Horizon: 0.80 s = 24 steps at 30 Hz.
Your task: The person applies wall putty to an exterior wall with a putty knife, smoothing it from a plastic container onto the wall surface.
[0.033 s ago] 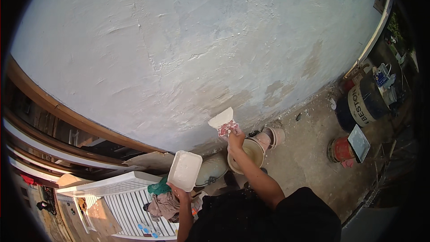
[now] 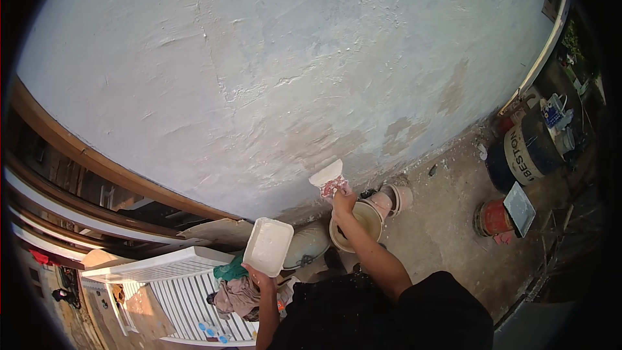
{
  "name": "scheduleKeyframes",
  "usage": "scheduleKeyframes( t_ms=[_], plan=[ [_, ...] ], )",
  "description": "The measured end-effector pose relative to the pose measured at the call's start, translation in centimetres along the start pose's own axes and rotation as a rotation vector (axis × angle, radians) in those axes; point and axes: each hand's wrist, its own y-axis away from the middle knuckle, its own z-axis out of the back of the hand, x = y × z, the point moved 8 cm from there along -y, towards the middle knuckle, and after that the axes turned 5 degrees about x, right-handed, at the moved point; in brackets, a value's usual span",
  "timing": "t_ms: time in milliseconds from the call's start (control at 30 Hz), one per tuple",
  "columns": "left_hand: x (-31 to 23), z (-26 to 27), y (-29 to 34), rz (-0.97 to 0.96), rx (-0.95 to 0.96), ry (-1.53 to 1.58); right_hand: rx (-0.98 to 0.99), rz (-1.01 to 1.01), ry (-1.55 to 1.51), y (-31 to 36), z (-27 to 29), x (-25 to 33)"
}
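My right hand (image 2: 344,201) is closed round the red, white-smeared handle of a putty knife (image 2: 327,173). Its wide, pale blade lies at or just off the lower part of the wall (image 2: 278,100); I cannot tell whether it touches. That wall is whitish and rough, with ridges of filler and bare brownish patches near its foot. At the lower left, my left hand (image 2: 260,279) grips the near end of a shallow white rectangular tray (image 2: 269,245), its inside tilted up into view. White residue coats the tray.
Below my right forearm stands a round beige bucket (image 2: 374,225), with smaller pinkish pots (image 2: 402,198) beside it. A white slatted bench (image 2: 175,301) bearing clothes (image 2: 236,298) is at lower left. To the right are a dark drum (image 2: 525,155), a red can (image 2: 494,218) and a pale tray (image 2: 519,209).
My right hand and the putty knife have shifted slightly right and down along the wall. The left hand and its tray have barely moved.
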Motion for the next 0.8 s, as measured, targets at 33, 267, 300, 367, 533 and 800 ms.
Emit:
scheduleKeyframes(
  t_ms=[33,267,300,367,533,800],
  plan=[
    [0.2,-0.3,0.0,0.000,0.020,0.010,-0.091,-0.045,-0.013,-2.1,2.0,-2.1],
    [-0.7,-1.2,0.4,0.005,0.024,0.055,-0.174,-0.067,-0.183,-3.9,-3.5,-3.6],
    [-0.8,-1.1,0.4,0.002,0.020,0.057,-0.143,-0.047,-0.202,-3.4,-4.6,-2.7],
    [-0.7,-1.0,0.3,-0.009,0.024,0.045,-0.113,-0.018,-0.221,-2.4,-6.0,-0.6],
    [0.0,-0.6,-0.1,0.007,0.039,0.054,0.017,0.052,-0.149,0.1,-8.8,3.6],
    [1.1,-3.1,-1.0,0.012,0.103,0.004,0.248,0.009,0.033,5.9,-6.5,9.1]
  ],
)
